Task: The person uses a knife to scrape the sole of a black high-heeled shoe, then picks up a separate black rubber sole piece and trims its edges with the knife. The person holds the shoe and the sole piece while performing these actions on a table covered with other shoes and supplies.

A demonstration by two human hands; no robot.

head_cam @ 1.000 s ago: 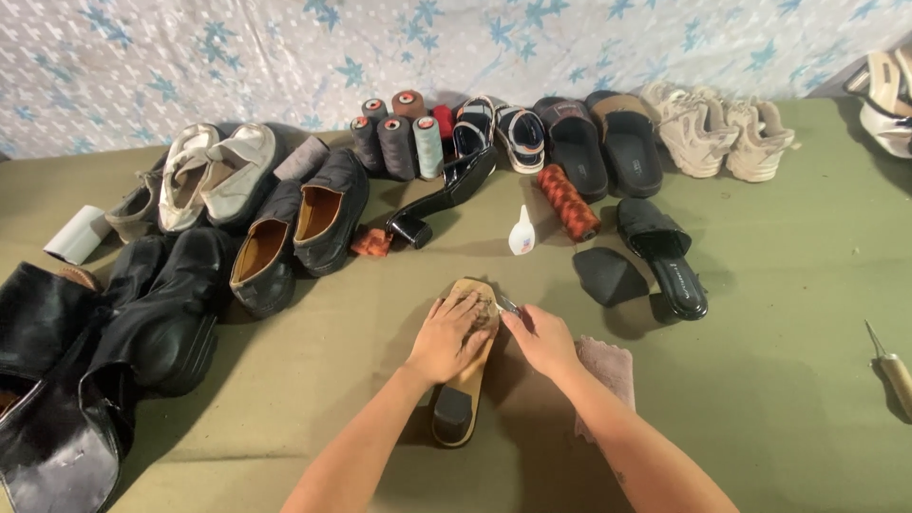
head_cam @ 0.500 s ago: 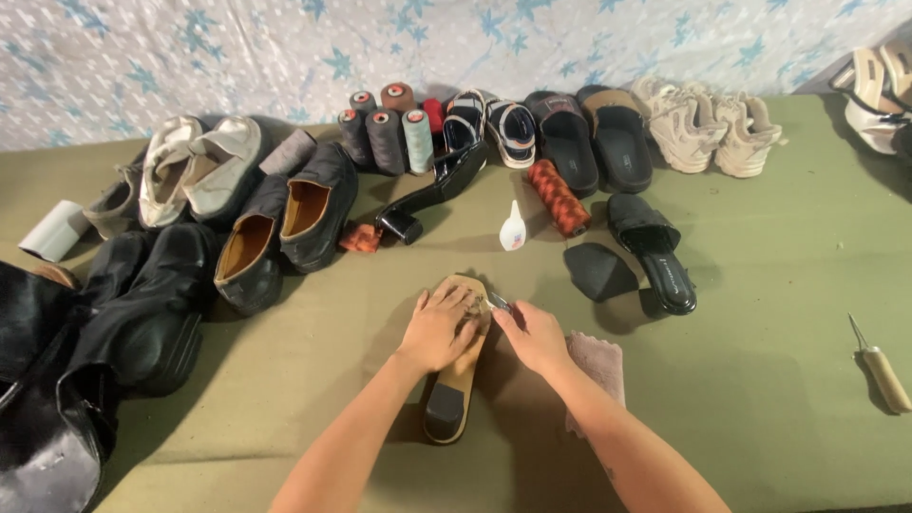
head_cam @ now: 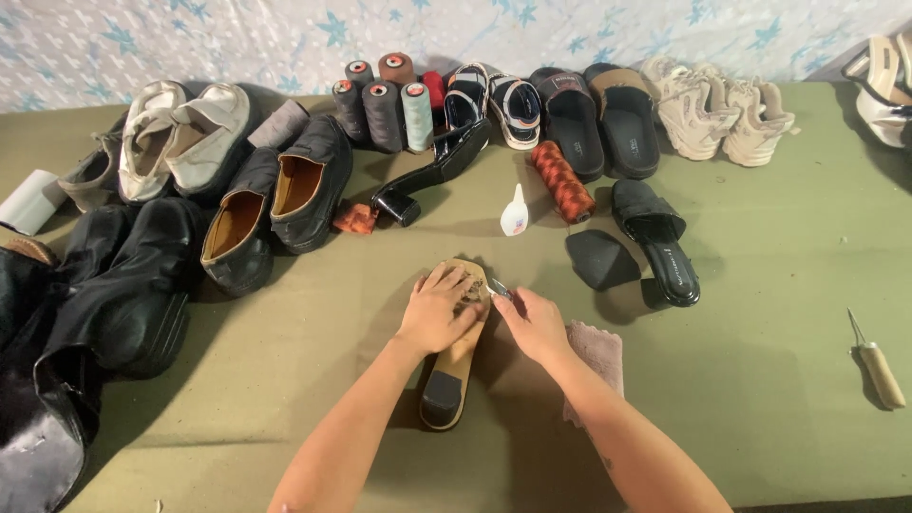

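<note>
Lying sole-up on the olive-green table [head_cam: 760, 399], just in front of the person, is a tan heeled shoe [head_cam: 454, 366], its black heel tip pointing toward the camera. The left hand [head_cam: 439, 312] is pressing flat on the toe end, fingers spread and bearing down on the sole rather than wrapping it. The right hand [head_cam: 538, 323] is sitting just beside the shoe's right edge, fingers pinching a small metal tool [head_cam: 501, 288] whose tip is meeting the sole. A pink cloth [head_cam: 598, 353] is lying under the right wrist.

Sitting nearby: a small white glue bottle [head_cam: 514, 211], an orange thread spool [head_cam: 561, 180] on its side, a loose black shoe piece [head_cam: 602, 258] and a black mule [head_cam: 657, 237]. Standing further back are upright thread cones [head_cam: 385, 109], black slides [head_cam: 597, 116], beige sneakers [head_cam: 717, 112] and brown-lined black loafers [head_cam: 275, 204]. Black boots [head_cam: 95, 304] are filling the left edge; a wooden-handled awl [head_cam: 876, 363] is lying well apart at the right.
</note>
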